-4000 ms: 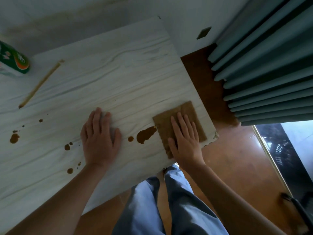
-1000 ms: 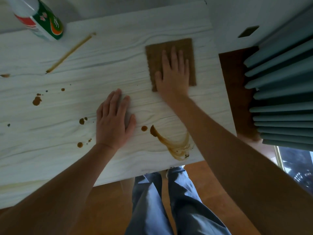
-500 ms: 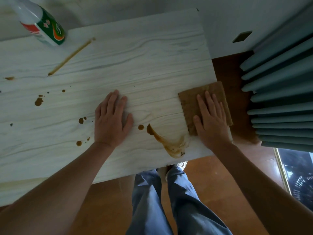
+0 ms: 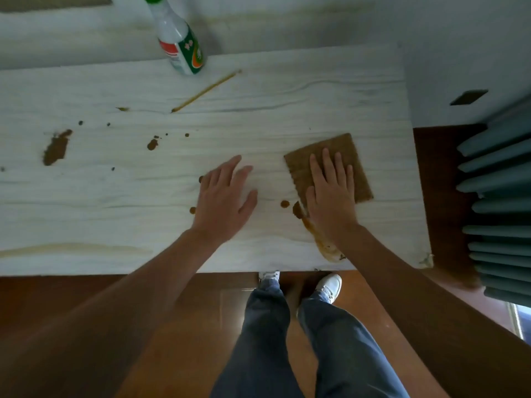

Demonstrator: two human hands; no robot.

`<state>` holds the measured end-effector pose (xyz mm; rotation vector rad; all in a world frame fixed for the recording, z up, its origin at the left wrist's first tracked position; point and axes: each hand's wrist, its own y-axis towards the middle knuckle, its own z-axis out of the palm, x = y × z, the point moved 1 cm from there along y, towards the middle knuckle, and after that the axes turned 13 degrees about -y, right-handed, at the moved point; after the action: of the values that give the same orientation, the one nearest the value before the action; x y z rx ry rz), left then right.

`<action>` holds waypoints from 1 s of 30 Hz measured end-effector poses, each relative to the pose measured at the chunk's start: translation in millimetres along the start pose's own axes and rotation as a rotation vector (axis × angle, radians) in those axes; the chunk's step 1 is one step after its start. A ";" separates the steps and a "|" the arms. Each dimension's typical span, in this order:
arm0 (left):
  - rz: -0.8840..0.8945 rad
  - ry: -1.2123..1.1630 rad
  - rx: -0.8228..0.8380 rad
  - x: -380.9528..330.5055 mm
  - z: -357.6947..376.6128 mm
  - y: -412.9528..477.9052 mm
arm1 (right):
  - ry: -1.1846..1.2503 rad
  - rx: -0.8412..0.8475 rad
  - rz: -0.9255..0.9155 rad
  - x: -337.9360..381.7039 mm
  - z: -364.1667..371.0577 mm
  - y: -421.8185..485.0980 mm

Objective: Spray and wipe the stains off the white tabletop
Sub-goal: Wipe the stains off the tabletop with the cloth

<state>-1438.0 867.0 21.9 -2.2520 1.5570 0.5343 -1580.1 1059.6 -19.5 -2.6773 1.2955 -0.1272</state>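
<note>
- While the right hand [image 4: 330,193] lies flat on the brown cloth [image 4: 355,165], fingers straight and gripping nothing, the step in hand looks to be wiping up the wet brown smear [image 4: 326,244], which runs from under that wrist to the near edge of the tabletop [image 4: 287,104].
- To do it well, I judge, the palm should put even weight on the cloth and draw it back over the whole smear in one pass, so the liquid is soaked up rather than spread.
- The left hand [image 4: 224,202] rests flat on the bare tabletop with its fingers loosely spread. It holds nothing and lies near the right hand without touching it, which makes it a good brace.
- The cloth sits on the right part of the tabletop, near the right edge.
- Counted: one cloth, two hands, and one spray bottle [image 4: 179,44] standing at the far edge.
- Stains counted: one smear, one large blot [image 4: 56,147] at the far left, one thin line [image 4: 205,91], one pale streak [image 4: 71,248] by the near edge, and roughly ten small dots [image 4: 152,144]. The tiniest are hard to tell.
</note>
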 end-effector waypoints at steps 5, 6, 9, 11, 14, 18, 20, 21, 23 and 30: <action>-0.228 0.028 -0.058 54.1 -26.6 -75.5 | -0.020 0.017 -0.206 58.8 -3.7 5.8; -0.282 0.034 -0.066 66.3 -31.3 -87.4 | -0.029 0.011 -0.259 72.6 -4.9 6.1; -0.393 0.071 -0.067 98.6 -43.6 -108.0 | -0.036 0.017 -0.397 118.5 -5.6 -2.1; -0.434 0.091 -0.054 115.4 -49.1 -110.1 | -0.051 0.040 -0.507 148.9 -3.6 -16.4; -0.449 0.110 -0.047 133.7 -54.3 -103.4 | -0.043 0.074 -0.608 166.2 2.5 -30.7; -0.403 0.121 -0.049 151.3 -53.9 -84.6 | -0.042 0.052 -0.574 135.3 2.3 -2.9; -0.370 0.103 -0.061 155.7 -50.4 -75.2 | -0.036 0.026 -0.440 108.8 -1.0 23.4; -0.361 0.095 -0.074 157.4 -48.0 -72.0 | -0.034 0.013 -0.359 93.1 -2.5 37.9; -0.352 0.080 -0.115 160.7 -42.9 -69.8 | -0.042 0.000 -0.209 58.4 -5.8 63.9; -0.339 0.030 -0.205 164.6 -37.4 -70.5 | 0.001 0.021 0.075 26.5 -7.0 39.3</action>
<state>-1314.3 739.5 -21.7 -2.6159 1.1384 0.5849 -1595.1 1014.1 -19.8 -2.6075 1.3848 -0.1314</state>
